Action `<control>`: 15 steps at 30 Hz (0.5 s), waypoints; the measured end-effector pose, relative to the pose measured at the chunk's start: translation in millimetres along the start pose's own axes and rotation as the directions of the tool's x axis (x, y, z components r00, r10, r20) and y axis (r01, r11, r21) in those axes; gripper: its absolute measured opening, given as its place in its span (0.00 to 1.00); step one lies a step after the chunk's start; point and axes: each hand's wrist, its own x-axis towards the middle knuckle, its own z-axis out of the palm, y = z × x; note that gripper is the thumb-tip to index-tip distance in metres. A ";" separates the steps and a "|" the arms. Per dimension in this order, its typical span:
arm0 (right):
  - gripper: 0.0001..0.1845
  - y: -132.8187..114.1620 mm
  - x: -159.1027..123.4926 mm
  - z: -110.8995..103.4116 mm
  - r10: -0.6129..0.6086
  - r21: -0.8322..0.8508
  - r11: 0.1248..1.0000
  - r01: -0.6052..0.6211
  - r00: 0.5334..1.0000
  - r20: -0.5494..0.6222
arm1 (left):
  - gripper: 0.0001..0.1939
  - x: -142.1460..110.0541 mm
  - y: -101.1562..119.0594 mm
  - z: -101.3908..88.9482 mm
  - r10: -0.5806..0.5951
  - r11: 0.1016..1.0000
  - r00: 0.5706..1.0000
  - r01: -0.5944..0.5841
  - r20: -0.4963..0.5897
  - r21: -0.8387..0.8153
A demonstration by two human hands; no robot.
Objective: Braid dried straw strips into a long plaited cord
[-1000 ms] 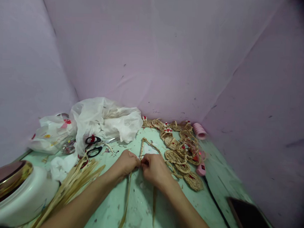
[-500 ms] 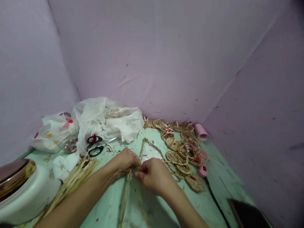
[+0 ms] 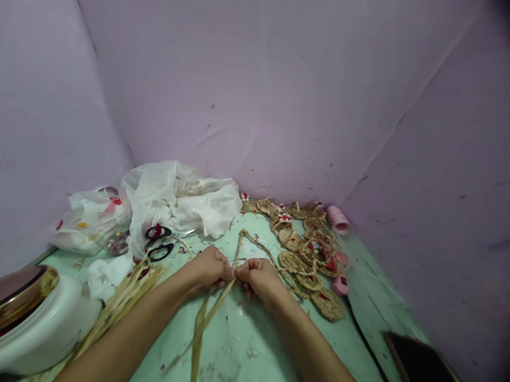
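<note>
My left hand (image 3: pixel 209 269) and my right hand (image 3: pixel 257 275) meet at the middle of a green table (image 3: pixel 241 357), fingers pinched together. Between them they grip a braided straw cord (image 3: pixel 239 245) that runs away from me and loops back to the right. Loose flat straw strands (image 3: pixel 200 328) trail from the pinch toward me, crossing each other. Both hands are closed on the straw where braid and loose strands join.
A bundle of dry straw (image 3: pixel 117 306) lies left of my forearm. Black-handled scissors (image 3: pixel 158 242) and white plastic bags (image 3: pixel 175 202) sit behind it. Several coiled straw pieces (image 3: pixel 305 259), a pink spool (image 3: pixel 336 219), a white lidded pot (image 3: pixel 28 317) and a dark tablet (image 3: pixel 420 366) surround them.
My right hand moved back up beside the left. The loose strands that hung apart now cross and lie together to the left under my hands.
</note>
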 end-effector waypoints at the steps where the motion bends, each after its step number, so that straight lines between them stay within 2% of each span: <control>1: 0.09 1.3 1.1 -1.2 -0.003 0.005 1.000 0.003 1.000 -0.005 | 0.06 -2.7 2.8 0.0 0.006 0.995 0.999 -0.002 -0.042 0.102; 4: 0.07 1.3 0.8 -3.5 -0.003 0.066 0.998 0.002 1.000 0.019 | 0.07 -16.1 13.8 5.7 0.077 0.915 0.985 -0.008 -0.156 0.403; 7: 0.04 -1.1 -2.6 -2.6 0.012 0.137 0.990 -0.016 0.999 0.033 | 0.09 -32.2 23.3 23.7 0.163 0.799 0.952 0.027 -0.260 0.601; 11: 0.03 -0.6 -4.7 -0.7 0.047 0.142 0.989 -0.046 0.999 -0.002 | 0.11 -42.4 25.3 48.3 0.217 0.742 0.928 0.045 -0.304 0.669; 13: 0.03 1.6 -3.6 -1.9 0.034 0.138 0.990 -0.040 0.998 0.043 | 0.10 -41.0 23.8 47.9 0.227 0.750 0.930 0.023 -0.289 0.661; 15: 0.03 3.9 -1.9 -5.0 -0.003 0.157 0.987 -0.017 0.993 0.122 | 0.08 -36.4 23.1 37.0 0.227 0.774 0.933 0.002 -0.280 0.633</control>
